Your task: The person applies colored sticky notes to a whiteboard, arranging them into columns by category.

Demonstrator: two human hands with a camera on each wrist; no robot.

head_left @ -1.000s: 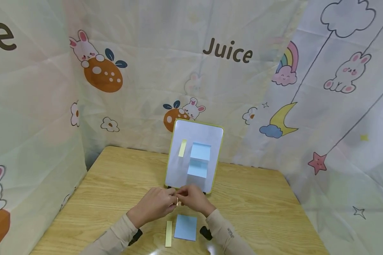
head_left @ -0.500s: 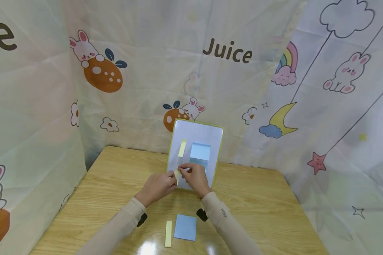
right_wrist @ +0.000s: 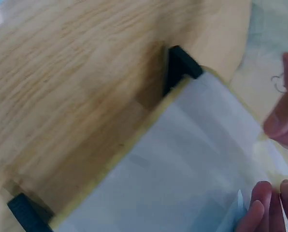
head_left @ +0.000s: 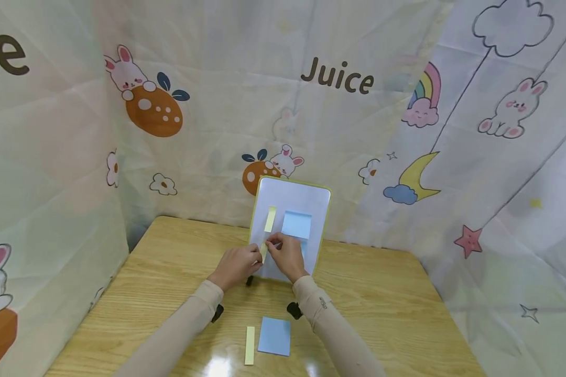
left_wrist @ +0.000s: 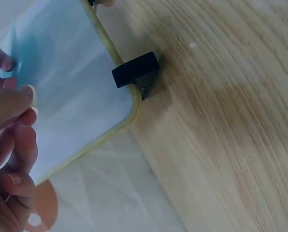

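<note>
A small whiteboard (head_left: 292, 193) with a yellow frame leans upright on the table. Before its lower left part, a narrow yellow sticky note (head_left: 264, 251) is stretched between both hands. My left hand (head_left: 238, 265) pinches its lower end, and my right hand (head_left: 289, 256) pinches the upper end. Pale yellow paper (right_wrist: 266, 153) spans the two hands in the right wrist view. Another yellow strip (head_left: 270, 220) is stuck on the board just above. Beside it is a blue sticky note (head_left: 296, 224); a lower blue note (head_left: 304, 246) is mostly hidden by my right hand.
Black stand feet (left_wrist: 136, 69) hold the board's bottom edge. On the table (head_left: 382, 303) nearer me lie a blue sticky pad (head_left: 274, 336) and a yellow strip pad (head_left: 249, 345). Printed cloth (head_left: 217, 104) surrounds the table behind and at the sides.
Both hands have moved up and forward from in front of the board's base to its lower left face, carrying the yellow sticky note. The pads on the table have stayed put.
</note>
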